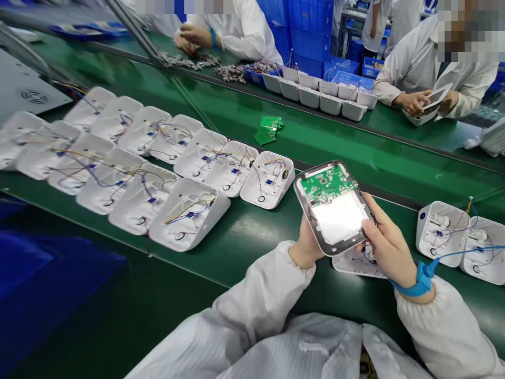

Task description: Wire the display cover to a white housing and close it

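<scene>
A dark-framed panel (335, 210) with a green circuit board (325, 184) and a white sheet inside is held tilted above the bench. My left hand (310, 239) grips its lower left side from beneath, its fingers mostly hidden behind the panel. Along the right edge, my right hand (389, 242) pinches the frame with the thumb on the inner face; a blue strap circles that wrist. Below the panel, a white housing (357, 263) with wires lies partly covered by the panel and my right hand.
Rows of white wired housings (189, 216) stand on the left of the green bench (252, 242). Two more housings (444, 231) are at the right. Green boards (270, 130) lie on the strip beyond. Co-workers' hands (416, 102) are across the line.
</scene>
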Demonstrator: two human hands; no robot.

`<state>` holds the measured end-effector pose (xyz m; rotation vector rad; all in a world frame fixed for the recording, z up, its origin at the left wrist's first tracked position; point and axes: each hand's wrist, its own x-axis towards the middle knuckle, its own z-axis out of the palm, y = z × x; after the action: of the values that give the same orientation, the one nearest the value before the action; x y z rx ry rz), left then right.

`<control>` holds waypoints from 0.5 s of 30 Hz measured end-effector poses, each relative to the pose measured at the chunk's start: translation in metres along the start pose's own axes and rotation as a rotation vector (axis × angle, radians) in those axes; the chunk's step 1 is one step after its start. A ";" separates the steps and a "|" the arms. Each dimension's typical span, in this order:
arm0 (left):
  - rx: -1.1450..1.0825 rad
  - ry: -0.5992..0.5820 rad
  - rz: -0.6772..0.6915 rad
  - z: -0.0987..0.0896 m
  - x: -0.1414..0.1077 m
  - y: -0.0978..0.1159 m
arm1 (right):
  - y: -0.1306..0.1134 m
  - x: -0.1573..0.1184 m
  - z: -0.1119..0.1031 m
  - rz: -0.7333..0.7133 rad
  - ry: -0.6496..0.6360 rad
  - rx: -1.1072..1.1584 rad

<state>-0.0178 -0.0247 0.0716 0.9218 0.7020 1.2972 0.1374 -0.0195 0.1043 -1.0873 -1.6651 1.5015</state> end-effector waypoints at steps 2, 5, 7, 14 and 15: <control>-0.248 -0.044 -0.049 0.004 -0.004 0.011 | 0.000 0.000 0.006 -0.028 0.063 -0.012; -0.437 -0.091 -0.034 0.004 -0.003 0.016 | -0.002 0.000 0.010 -0.067 0.051 -0.267; -0.520 -0.105 -0.027 -0.001 -0.001 0.013 | -0.002 0.000 0.006 -0.124 0.064 -0.617; -0.512 -0.113 -0.262 -0.014 -0.009 -0.027 | -0.008 0.005 -0.009 -0.683 0.287 -0.992; -0.494 -0.126 -0.291 -0.014 -0.012 -0.032 | -0.008 0.005 -0.008 -0.771 0.254 -0.951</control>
<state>-0.0163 -0.0352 0.0365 0.4729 0.3715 1.0721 0.1405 -0.0112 0.1125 -0.8182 -2.2701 0.0434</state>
